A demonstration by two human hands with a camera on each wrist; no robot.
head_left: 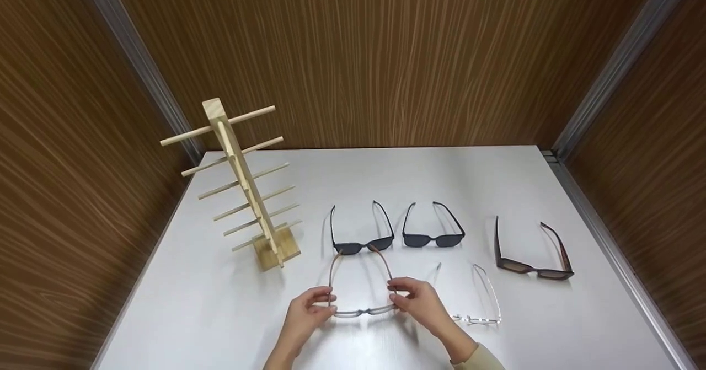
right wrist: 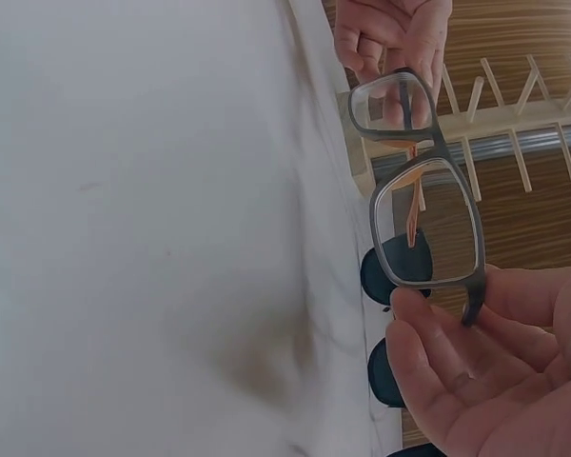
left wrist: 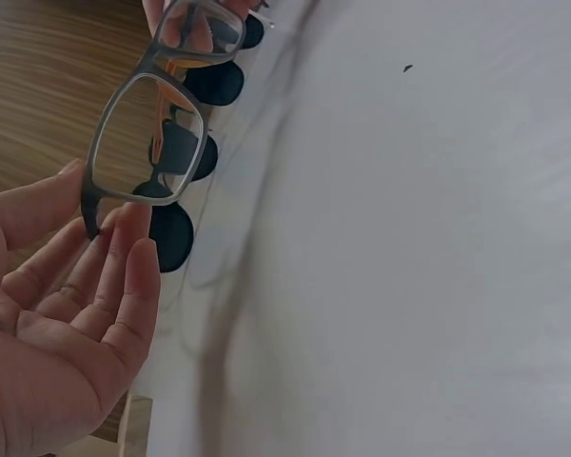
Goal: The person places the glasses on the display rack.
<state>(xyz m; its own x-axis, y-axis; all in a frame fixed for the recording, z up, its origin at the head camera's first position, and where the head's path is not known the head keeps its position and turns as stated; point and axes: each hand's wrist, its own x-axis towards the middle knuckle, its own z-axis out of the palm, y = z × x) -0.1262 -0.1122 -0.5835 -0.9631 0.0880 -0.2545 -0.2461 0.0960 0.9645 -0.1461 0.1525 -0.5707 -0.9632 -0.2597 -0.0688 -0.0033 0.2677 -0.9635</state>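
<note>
A pair of grey-framed eyeglasses [head_left: 348, 314] with brownish temples is held up above the table, lenses toward me and temples pointing away. My left hand [head_left: 307, 310] pinches it at the left hinge between thumb and fingers. At the opposite hinge my right hand [head_left: 420, 303] grips it the same way. The left wrist view shows the frame's lens rim [left wrist: 97, 143] beside the left thumb. In the right wrist view the grey rim [right wrist: 478, 228] meets the right thumb and fingertips. Beyond the temple tips lie black sunglasses [head_left: 348, 248], partly overlapped by them.
A wooden display rack [head_left: 242, 166] with several pegs stands at the left. Second black sunglasses [head_left: 433, 241] lie right of the first, brown sunglasses [head_left: 534, 269] farther right. Clear-framed glasses [head_left: 484, 321] lie beside my right hand, partly hidden. Wood-grained panels [head_left: 353, 55] enclose the white table [head_left: 551, 326].
</note>
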